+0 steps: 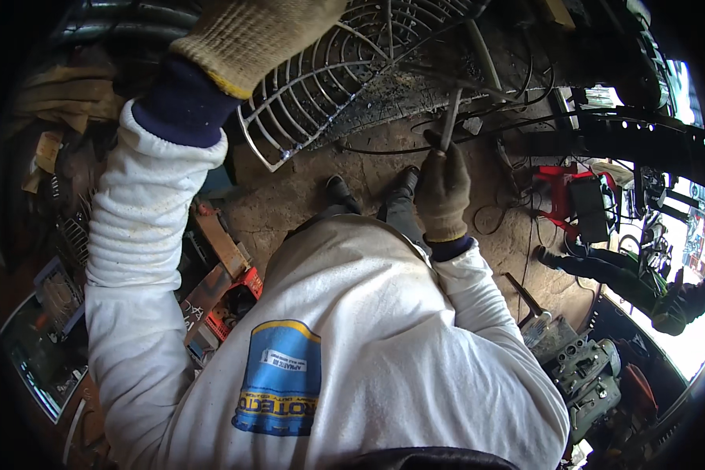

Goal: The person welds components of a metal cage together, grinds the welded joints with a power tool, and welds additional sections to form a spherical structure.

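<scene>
My left hand [254,39], in a tan knit glove with a yellow cuff edge, is at the top beside a metal grille [305,98] of curved bars. Its fingers run out of view at the top edge, so their grip is hidden. My right hand [444,192], in a similar darker glove, is closed round the light handle of a chipping hammer [451,119]. The hammer's narrow dark head lies crosswise over the cluttered work surface, right of the grille, and is hard to make out there.
Dark cables [489,137] loop right of the hammer. A red plastic chair [554,192] stands at the right, with another person [634,278] beyond it. Metal machine parts [587,384] sit at the lower right. A red crate [247,286] and boxes are at my left.
</scene>
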A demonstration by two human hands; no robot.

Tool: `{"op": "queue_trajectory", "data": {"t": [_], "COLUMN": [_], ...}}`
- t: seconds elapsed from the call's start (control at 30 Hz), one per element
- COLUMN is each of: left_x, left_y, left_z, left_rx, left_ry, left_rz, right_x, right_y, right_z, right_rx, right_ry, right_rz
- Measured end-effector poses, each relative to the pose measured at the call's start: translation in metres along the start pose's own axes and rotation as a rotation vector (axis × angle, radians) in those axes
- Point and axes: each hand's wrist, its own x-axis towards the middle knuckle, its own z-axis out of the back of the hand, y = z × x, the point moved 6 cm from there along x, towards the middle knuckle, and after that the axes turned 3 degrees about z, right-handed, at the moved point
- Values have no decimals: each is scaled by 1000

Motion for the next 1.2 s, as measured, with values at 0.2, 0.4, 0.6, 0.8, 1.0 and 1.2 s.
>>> {"op": "queue_trajectory", "data": {"t": [0.2, 0.4, 0.6, 0.8, 1.0, 1.2], "left_x": [2, 5, -29, -22, -9, 5], "left_y": [-7, -7, -26, -37, -38, -29], "left_z": [-6, -18, -21, -8, -7, -19], "left_rx": [147, 455, 1309, 1126, 980, 755], "left_ry": [46, 295, 199, 221, 422, 528], "left_rz": [49, 75, -466, -410, -304, -52], "right_x": [2, 4, 6, 2, 5, 2], "right_y": [2, 3, 42, 19, 14, 16], "right_z": [-2, -5, 9, -3, 6, -1], "right_rx": [-117, -280, -318, -589, -311, -468], "right_ry": [53, 24, -135, -2, -203, -6], "right_rz": [14, -104, 50, -3, 170, -45]}}
